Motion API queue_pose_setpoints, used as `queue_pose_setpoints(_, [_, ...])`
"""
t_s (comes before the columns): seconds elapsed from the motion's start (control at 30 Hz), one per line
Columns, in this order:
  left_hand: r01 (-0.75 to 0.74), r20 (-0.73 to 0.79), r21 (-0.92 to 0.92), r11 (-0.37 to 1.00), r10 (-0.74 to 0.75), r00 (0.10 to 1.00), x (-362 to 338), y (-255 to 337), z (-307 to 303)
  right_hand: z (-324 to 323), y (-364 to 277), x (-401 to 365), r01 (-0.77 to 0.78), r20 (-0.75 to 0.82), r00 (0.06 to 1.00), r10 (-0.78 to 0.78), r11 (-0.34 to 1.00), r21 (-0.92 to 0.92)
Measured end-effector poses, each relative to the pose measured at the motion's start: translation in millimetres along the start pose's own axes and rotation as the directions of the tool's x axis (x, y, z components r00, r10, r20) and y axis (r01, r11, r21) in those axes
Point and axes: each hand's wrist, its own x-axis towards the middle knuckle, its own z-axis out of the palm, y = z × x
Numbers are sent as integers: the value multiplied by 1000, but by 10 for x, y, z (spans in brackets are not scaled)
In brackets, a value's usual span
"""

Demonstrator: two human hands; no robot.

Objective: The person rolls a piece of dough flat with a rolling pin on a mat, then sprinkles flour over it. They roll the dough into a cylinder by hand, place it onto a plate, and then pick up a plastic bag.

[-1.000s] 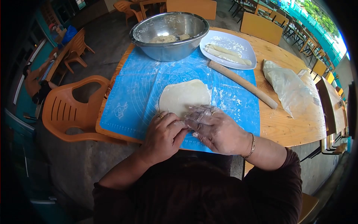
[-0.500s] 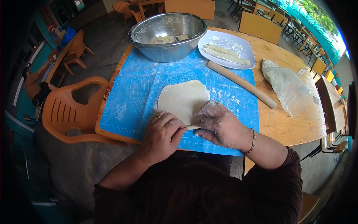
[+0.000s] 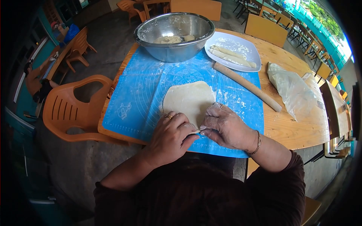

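A flat, rounded sheet of dough [image 3: 188, 98] lies on a blue baking mat [image 3: 128, 94] dusted with flour. At its near edge, my left hand [image 3: 171, 132] pinches the dough between thumb and fingers. My right hand [image 3: 230, 126], floury and with a bracelet at the wrist, grips the same edge just beside it, fingers bent together. The fingertips almost meet, and the dough under them is mostly hidden. Beyond the sheet, to the right, a wooden rolling pin [image 3: 249, 87] rests diagonally across the mat and the table.
A steel bowl [image 3: 173, 51] with dough inside stands at the back of the mat. Next to it, a white plate [image 3: 254, 56] holds rolled dough pieces. A plastic bag [image 3: 290, 88] lies on the wooden table [image 3: 301, 132]. An orange chair [image 3: 75, 109] is at left; a person sits farther off.
My right hand has closed from spread fingers into a pinch on the dough's near edge. My left hand has shifted slightly right, closer to it. The view has moved a little.
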Motion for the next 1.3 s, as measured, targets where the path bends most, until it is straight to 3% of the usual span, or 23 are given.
queue_pose_setpoints(0.5, [51,51,-9,999,-50,997,62,12,56,11,14,12,-9,-34,999,10,999,33])
queue_pose_setpoints(0.8, [103,67,-184,978,-92,993,77,-127,-10,-93,100,26,-90,5,996,90,994,65])
queue_pose_setpoints(1.0, [26,26,-63,998,-24,999,64,-178,-10,-73,91,21,-78,-23,997,79,996,37])
queue_pose_setpoints(1.07, [-79,-84,-23,997,76,994,67,-155,-38,-79,74,18,-60,-40,997,61,997,46])
queue_pose_setpoints(1.3, [-57,14,0,998,57,998,-50,-109,-47,-77,37,14,-56,23,998,55,998,40])
